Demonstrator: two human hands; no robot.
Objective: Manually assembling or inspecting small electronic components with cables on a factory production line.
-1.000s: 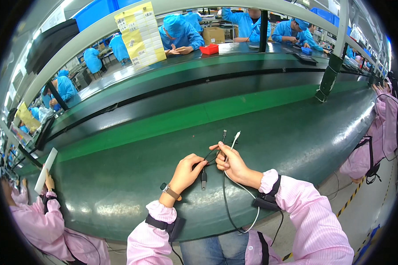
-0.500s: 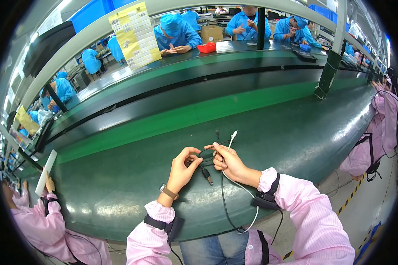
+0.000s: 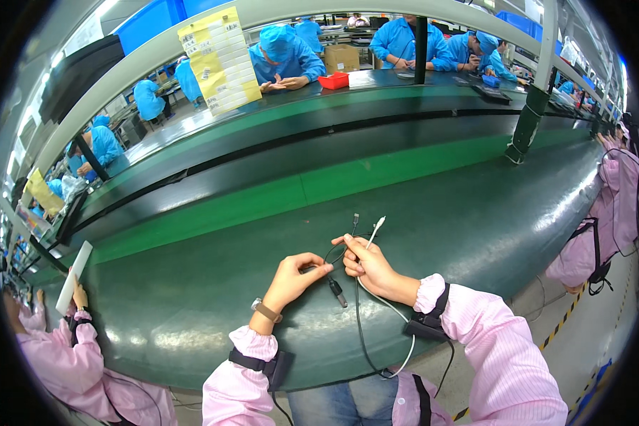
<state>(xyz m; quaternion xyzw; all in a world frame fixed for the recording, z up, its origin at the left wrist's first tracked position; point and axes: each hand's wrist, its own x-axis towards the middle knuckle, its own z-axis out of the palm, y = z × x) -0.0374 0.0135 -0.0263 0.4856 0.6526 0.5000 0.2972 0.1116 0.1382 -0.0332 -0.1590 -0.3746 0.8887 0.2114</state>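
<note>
My left hand (image 3: 296, 277) is closed in a pinch on a thin black cable (image 3: 326, 268), just above its dark connector (image 3: 339, 292), which hangs over the green table. To its right, my right hand (image 3: 375, 270) closes around the same black cable and a white cable (image 3: 397, 309). The white plug (image 3: 380, 223) of that cable sticks up past my right fingers. Beyond them a second small dark plug (image 3: 356, 220) points away from me. Part of the black cable curves between my hands. Both cables also hang from my right hand toward the table's near edge.
The green work table (image 3: 213, 298) curves across the view. A green post (image 3: 529, 124) stands at the far right. Someone at the left holds a white panel (image 3: 74, 277); a pink sleeve (image 3: 610, 177) is at the right. Across, people in blue sit by a red bin (image 3: 333, 80).
My left hand has shifted slightly down and right, its fingers straighter, and the dark connector hangs lower. The loop between my hands looks more drawn out, and the far dark plug shows more clearly.
</note>
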